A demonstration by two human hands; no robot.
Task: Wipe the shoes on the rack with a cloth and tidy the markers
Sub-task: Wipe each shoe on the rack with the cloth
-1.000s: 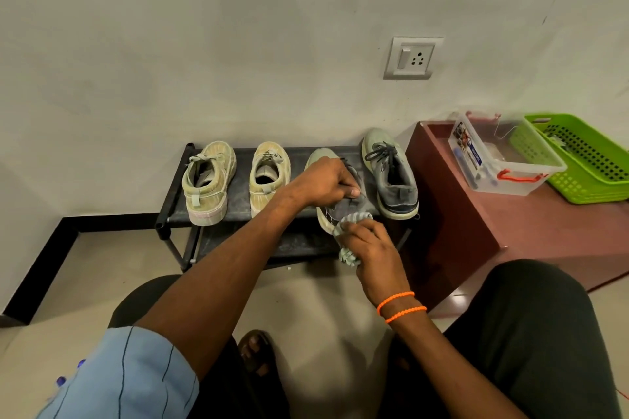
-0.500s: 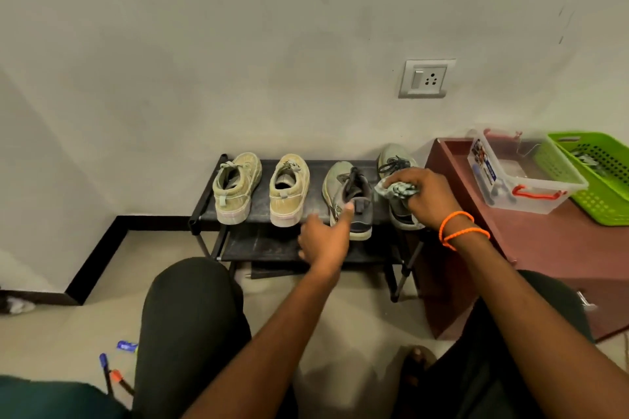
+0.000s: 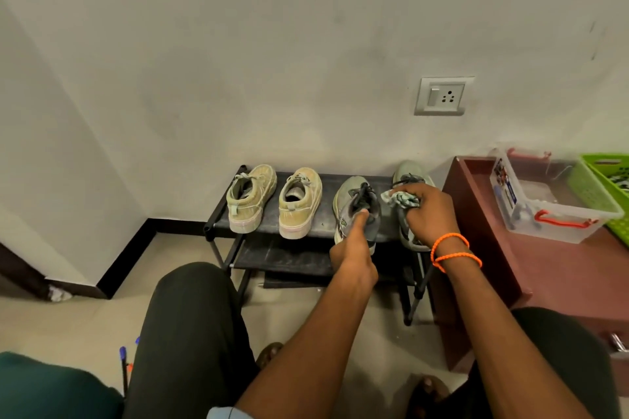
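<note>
Right of centre: black slatted rack point(image 3: 272, 224). Right hand point(image 3: 430, 214) clutched crumpled cloth point(image 3: 401, 199) on grey mesh shoe point(image 3: 412, 177). Left hand point(image 3: 354, 250), thumb extended, gripped neighbouring laced shoe point(image 3: 355, 204).

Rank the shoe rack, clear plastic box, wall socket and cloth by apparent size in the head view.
1. shoe rack
2. clear plastic box, partly hidden by the basket
3. wall socket
4. cloth, bunched in the right hand

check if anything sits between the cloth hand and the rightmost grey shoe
Nothing visible does: the right hand holds the cloth directly over the rightmost grey shoe, no object between them.
</note>
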